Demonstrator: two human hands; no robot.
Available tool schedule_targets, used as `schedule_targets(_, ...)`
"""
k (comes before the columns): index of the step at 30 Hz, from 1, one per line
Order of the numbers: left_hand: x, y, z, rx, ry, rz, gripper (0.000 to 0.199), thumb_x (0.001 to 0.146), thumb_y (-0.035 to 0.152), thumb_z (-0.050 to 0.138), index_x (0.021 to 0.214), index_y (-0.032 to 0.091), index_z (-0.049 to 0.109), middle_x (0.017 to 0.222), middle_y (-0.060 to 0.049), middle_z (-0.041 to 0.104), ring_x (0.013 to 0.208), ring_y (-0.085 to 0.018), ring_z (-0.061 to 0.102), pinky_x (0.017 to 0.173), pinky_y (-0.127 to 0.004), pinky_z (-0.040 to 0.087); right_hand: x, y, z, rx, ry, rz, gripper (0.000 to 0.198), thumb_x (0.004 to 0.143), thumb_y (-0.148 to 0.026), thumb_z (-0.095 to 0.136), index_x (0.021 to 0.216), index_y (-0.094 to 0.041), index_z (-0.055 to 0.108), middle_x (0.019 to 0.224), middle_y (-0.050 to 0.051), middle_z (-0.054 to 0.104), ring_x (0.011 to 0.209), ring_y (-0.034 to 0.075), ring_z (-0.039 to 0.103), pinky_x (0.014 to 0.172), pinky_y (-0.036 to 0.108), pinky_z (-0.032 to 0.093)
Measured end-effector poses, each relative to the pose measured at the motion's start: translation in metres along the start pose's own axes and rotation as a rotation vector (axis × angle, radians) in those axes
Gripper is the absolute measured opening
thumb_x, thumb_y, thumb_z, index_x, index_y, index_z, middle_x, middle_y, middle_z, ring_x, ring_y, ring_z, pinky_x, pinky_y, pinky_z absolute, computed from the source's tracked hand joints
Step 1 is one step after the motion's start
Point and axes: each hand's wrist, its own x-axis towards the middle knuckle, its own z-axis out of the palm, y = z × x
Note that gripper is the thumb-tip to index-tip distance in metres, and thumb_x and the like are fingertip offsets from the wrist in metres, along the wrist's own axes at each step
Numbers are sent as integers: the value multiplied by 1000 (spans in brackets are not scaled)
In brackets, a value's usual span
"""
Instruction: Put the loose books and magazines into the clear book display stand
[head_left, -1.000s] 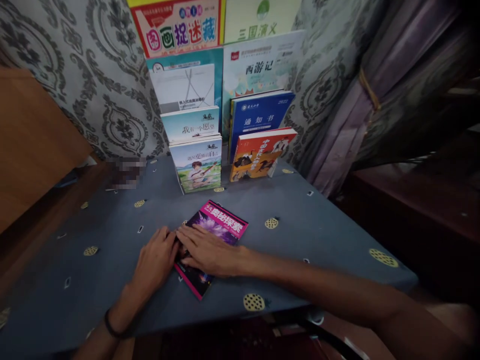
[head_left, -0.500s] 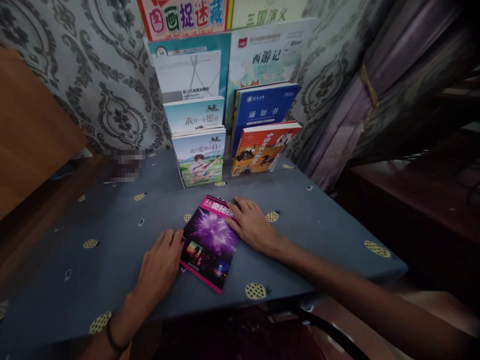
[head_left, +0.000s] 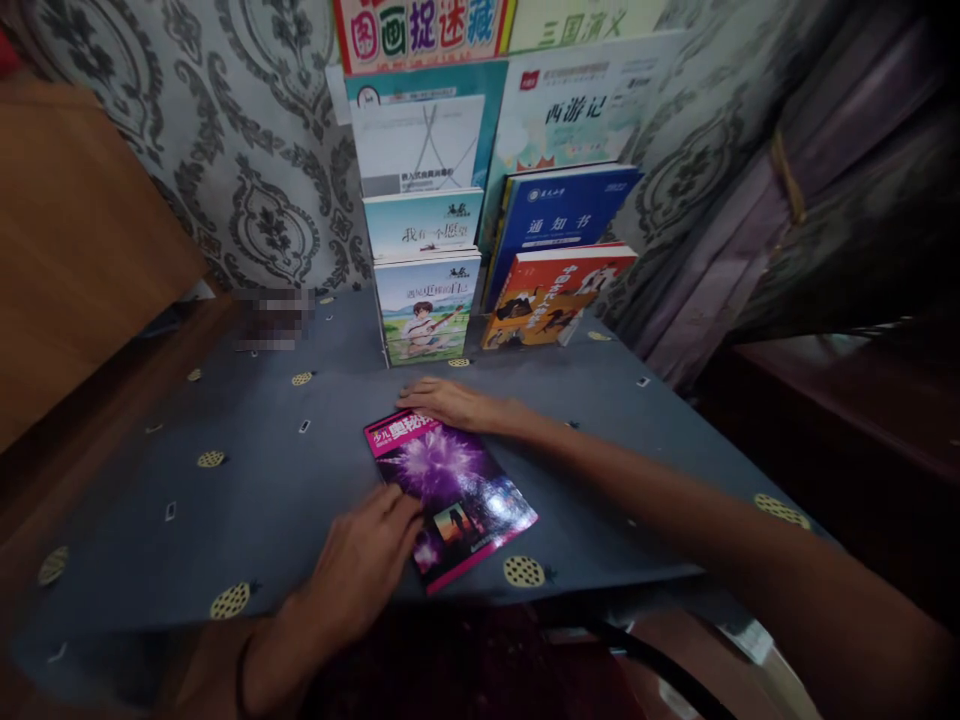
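Observation:
A paperback book (head_left: pixel 442 465) with a purple firework cover and pink bands lies at a slant on the cloth, front side up. My left hand (head_left: pixel 367 545) is at its lower left edge, fingers bent together onto the cover; the thumb is hidden. Across the top right corner reaches my right hand (head_left: pixel 454 403), its fingers closed along the upper edge and covering part of the title. Both hands touch the book.
Behind the book stand several upright books: a pale one with a cartoon figure (head_left: pixel 427 315), an orange one (head_left: pixel 555 295) and a blue one (head_left: pixel 562 215). The pineapple-print tablecloth (head_left: pixel 262 470) covers the table. A brown board (head_left: pixel 82 240) leans left; a tied curtain (head_left: pixel 720 250) hangs right.
The book has turned anticlockwise, its top now pointing to the upper left. My right hand has moved left along its top, and my left hand lies further onto the cover. The view has shifted left.

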Motion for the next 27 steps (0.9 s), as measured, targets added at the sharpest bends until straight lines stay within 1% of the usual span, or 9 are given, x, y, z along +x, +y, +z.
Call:
schedule_targets(2, 16, -18, -1, 91, 83, -43, 25, 101, 22, 41, 112, 21, 63, 109, -8, 69, 100, -22, 65, 87, -38, 56, 9, -15, 1, -71, -11, 38, 37, 98, -16, 48, 132, -18, 61, 141, 13, 61, 136, 22, 51, 116, 46, 38)
schedule_targets(4, 28, -37, 2, 144, 126, -65, 28, 101, 25, 43, 122, 18, 59, 124, -12, 66, 113, -25, 61, 97, -43, 54, 11, -40, 8, -114, 15, 101, 41, 96, -13, 49, 136, -14, 58, 148, 18, 55, 142, 25, 46, 120, 49, 34)
schedule_targets(6, 35, -51, 7, 179, 124, -65, 33, 101, 28, 44, 129, 16, 56, 134, -14, 62, 121, -27, 59, 102, -47, 51, 8, -65, 19, -88, 48, 192, 43, 100, -21, 45, 141, -10, 53, 150, 19, 52, 144, 26, 44, 120, 47, 35)
schedule_targets(8, 36, -57, 10, 234, 103, -66, 36, 102, 29, 42, 133, 16, 54, 139, -16, 60, 126, -29, 57, 103, -50, 49, 0, -81, 29, -45, 90, 282, 51, 102, -31, 44, 145, -6, 48, 154, 22, 45, 148, 28, 36, 122, 46, 33)
schedule_targets(11, 34, -55, 11, 305, 56, -67, 39, 102, 30, 41, 135, 14, 54, 142, -18, 58, 128, -32, 57, 103, -51, 49, -16, -83, 34, -24, 119, 401, 64, 101, -45, 43, 148, -1, 43, 158, 26, 38, 151, 32, 29, 123, 50, 31)
schedule_targets(16, 35, -49, 6, 353, 18, -61, 40, 103, 29, 38, 135, 13, 55, 143, -18, 59, 128, -31, 58, 102, -49, 50, -55, -75, 33, -45, 173, 483, 69, 102, -54, 36, 153, -8, 36, 159, 24, 35, 151, 33, 28, 120, 57, 33)
schedule_targets(19, 36, -48, 7, 387, 7, -68, 40, 103, 28, 39, 136, 12, 55, 143, -18, 59, 128, -31, 57, 101, -48, 51, -80, -90, 33, -74, 175, 498, 70, 102, -55, 34, 155, -9, 33, 160, 24, 34, 152, 34, 27, 120, 59, 32)
schedule_targets(22, 36, -47, 8, 392, 11, -73, 40, 102, 27, 39, 136, 13, 55, 144, -18, 58, 129, -31, 57, 101, -49, 50, -98, -113, 34, -118, 154, 512, 71, 102, -56, 34, 153, -7, 36, 159, 26, 34, 151, 35, 27, 119, 60, 32)
schedule_targets(27, 35, -46, 8, 365, 16, -59, 39, 102, 25, 39, 135, 12, 55, 144, -20, 58, 132, -31, 55, 107, -51, 47, -117, -136, 37, -157, 182, 502, 65, 101, -55, 39, 152, -14, 41, 158, 20, 41, 152, 36, 26, 118, 62, 33)
